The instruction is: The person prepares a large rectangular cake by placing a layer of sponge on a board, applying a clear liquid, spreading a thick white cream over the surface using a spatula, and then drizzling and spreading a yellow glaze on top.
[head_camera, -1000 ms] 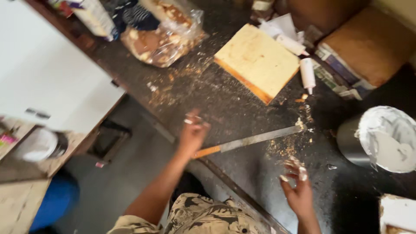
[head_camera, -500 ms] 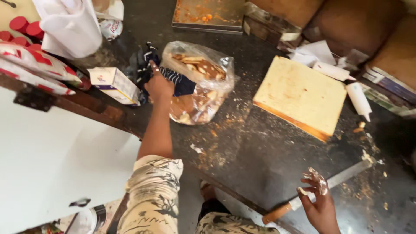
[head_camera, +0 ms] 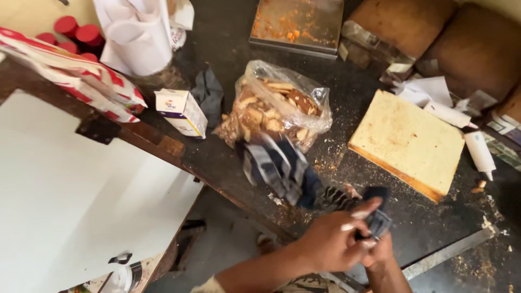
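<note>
Both of my hands meet near the front edge of a dark, crumb-strewn counter (head_camera: 228, 163). My left hand (head_camera: 331, 239) grips a striped dark-blue and grey cloth (head_camera: 282, 168), which trails up and to the left. My right hand (head_camera: 380, 247) lies under and behind the left, its fingers closed on the same cloth's end. Just beyond the cloth sits a clear plastic bag of cake scraps (head_camera: 277, 108). A rectangular yellow sponge cake slab (head_camera: 410, 141) lies to the right.
A long knife blade (head_camera: 450, 249) lies at the right front. A small white and purple carton (head_camera: 182, 111), a red and white package (head_camera: 70, 81), red-capped jars (head_camera: 76, 32), a white paper roll (head_camera: 138, 38), a dirty metal tray (head_camera: 296, 24) and brown cakes (head_camera: 434, 32) line the back. White piping tubes (head_camera: 480, 152) lie at the right.
My left hand came back from the bag at the rear, bringing the striped cloth toward me. My right hand left the knife and joined the left on the cloth.
</note>
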